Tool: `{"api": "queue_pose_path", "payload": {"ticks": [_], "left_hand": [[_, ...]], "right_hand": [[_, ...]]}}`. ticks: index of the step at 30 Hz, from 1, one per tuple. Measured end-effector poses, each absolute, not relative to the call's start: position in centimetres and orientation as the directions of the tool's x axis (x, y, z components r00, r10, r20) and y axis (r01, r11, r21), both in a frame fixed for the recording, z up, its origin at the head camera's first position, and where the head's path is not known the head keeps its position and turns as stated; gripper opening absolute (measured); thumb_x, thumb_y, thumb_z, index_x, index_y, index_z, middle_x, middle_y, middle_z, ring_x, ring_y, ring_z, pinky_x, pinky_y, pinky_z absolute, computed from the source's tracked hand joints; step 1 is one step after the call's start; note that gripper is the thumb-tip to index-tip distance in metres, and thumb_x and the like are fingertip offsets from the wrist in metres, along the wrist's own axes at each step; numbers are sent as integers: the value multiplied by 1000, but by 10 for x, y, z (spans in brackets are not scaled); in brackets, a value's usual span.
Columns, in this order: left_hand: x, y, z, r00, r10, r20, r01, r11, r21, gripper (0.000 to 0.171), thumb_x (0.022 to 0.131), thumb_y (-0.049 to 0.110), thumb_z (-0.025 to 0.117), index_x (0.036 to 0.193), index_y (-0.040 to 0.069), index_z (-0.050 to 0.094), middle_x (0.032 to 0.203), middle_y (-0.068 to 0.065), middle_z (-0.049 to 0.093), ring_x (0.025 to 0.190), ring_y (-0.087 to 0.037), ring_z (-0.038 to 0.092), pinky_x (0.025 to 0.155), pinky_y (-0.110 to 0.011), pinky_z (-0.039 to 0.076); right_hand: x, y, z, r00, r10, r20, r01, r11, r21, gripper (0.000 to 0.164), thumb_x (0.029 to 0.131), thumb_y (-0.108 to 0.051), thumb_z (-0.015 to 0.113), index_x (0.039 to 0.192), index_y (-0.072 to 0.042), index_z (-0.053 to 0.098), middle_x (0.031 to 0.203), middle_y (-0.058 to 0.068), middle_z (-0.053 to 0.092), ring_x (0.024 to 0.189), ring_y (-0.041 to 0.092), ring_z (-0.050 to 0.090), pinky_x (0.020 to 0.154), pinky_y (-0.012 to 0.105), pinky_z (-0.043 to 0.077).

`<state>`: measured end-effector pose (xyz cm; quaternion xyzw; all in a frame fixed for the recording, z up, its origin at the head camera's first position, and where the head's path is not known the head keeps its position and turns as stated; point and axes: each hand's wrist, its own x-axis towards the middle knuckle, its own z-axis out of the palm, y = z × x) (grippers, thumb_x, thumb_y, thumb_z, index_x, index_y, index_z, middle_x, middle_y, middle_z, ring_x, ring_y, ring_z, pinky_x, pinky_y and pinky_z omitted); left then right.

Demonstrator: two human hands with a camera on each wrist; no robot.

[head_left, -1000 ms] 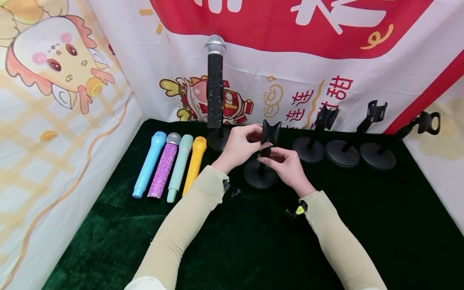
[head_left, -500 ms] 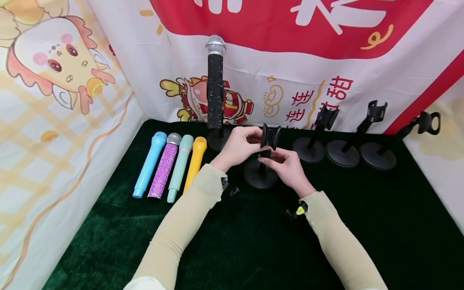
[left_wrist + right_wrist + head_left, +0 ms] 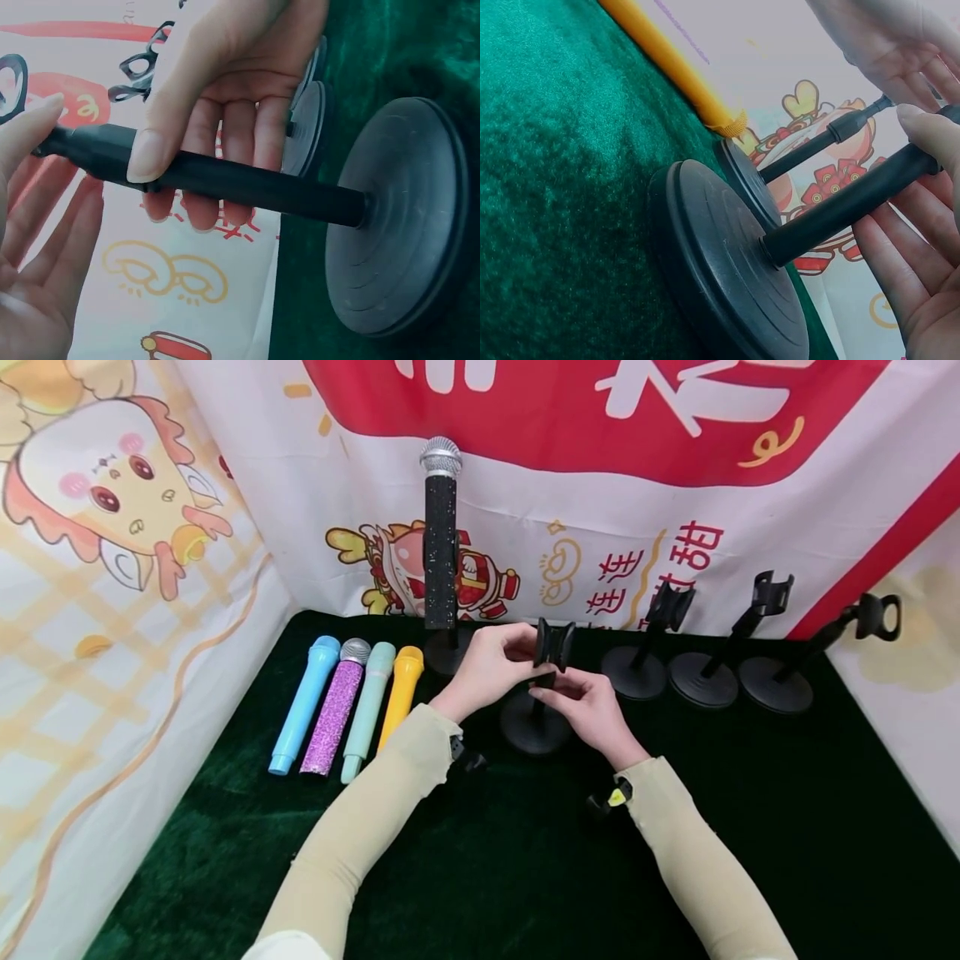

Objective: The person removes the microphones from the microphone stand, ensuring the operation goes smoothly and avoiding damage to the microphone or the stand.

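A black desktop microphone stand (image 3: 535, 723) with a round base stands on the green cloth between my hands. My left hand (image 3: 491, 668) holds its upper end, thumb and fingers at the neck just below the clip (image 3: 553, 646). Lower down, my right hand (image 3: 592, 706) pinches the collar of the pole. In the left wrist view, the right thumb presses the collar while its fingers lie behind the pole (image 3: 255, 186). From the right wrist, the ridged round base (image 3: 727, 262) shows, and the clip is out of frame.
A black microphone (image 3: 440, 543) with a silver head sits upright in a stand behind my left hand. Blue (image 3: 303, 706), purple glitter (image 3: 336, 714), mint (image 3: 369, 710) and yellow (image 3: 403, 689) microphones lie at left. Three more stands (image 3: 703, 678) are at right, before a printed cloth backdrop (image 3: 510, 518).
The clip has tipped and sunk slightly toward me, with my left hand still at it. My right hand keeps its place on the collar. The head view has shifted a little.
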<state>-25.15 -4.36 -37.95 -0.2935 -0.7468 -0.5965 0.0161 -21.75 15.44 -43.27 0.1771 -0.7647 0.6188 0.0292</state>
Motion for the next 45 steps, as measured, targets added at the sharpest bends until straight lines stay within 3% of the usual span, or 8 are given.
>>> {"api": "queue_pose_path", "payload": {"ticks": [7,11,18,22,28,33,39,45], "left_hand": [[-246,-66,-393,-862,366,352,432,164,887,36,87,36,83,120,24,74,114,12,72,106,-10,67,95,-40,54],[-245,-87,-402,-892,327,314,387,188,903,37,87,39,83,119,25,74,117,11,71,110,-12,65,99,-48,51],[-250,-123,-416,-940,240,244,304,258,917,47,85,45,83,125,21,72,125,1,69,116,-26,65,98,-40,53],[-255,-140,-419,-960,189,209,259,298,919,55,86,42,83,132,17,68,130,-4,67,117,-30,63,99,-39,51],[-259,-157,-416,-973,76,217,230,334,914,63,85,42,84,135,11,63,131,-9,66,117,-25,63,102,-43,50],[-269,-161,-415,-967,15,255,248,295,923,63,85,36,85,139,14,61,135,-5,64,117,-27,64,102,-40,50],[-287,-158,-409,-961,-21,276,260,272,927,63,86,36,84,141,18,61,132,1,64,113,-17,65,100,-33,51],[-304,-151,-399,-959,-47,281,258,280,925,50,92,15,79,139,12,62,125,-6,68,109,-18,68,93,-28,54]], "right_hand": [[-210,150,-419,-939,-235,250,-296,186,-937,26,93,-15,78,117,-7,76,105,6,76,98,20,72,85,29,57],[-205,149,-412,-942,-239,235,-284,196,-939,29,94,-11,76,119,2,73,106,8,76,99,21,72,87,30,57],[-198,148,-408,-951,-209,227,-267,189,-945,27,94,-12,76,119,-2,73,107,7,76,102,20,71,89,30,56],[-197,147,-409,-953,-184,242,-277,201,-940,26,95,-11,75,120,-3,73,108,6,76,101,19,71,90,30,56],[-200,150,-408,-952,-151,268,-294,195,-936,28,96,-12,74,122,-3,73,110,7,75,103,19,71,93,29,54],[-204,158,-405,-954,-97,285,-300,222,-928,28,95,-14,75,121,-5,74,110,8,75,101,18,70,90,26,54],[-215,166,-404,-947,-30,318,-316,246,-917,29,95,-13,75,122,-4,74,111,11,74,103,17,71,92,26,53],[-245,177,-420,-938,25,346,-329,256,-909,29,93,-14,77,121,-6,75,109,10,75,100,17,71,89,25,54]]}}
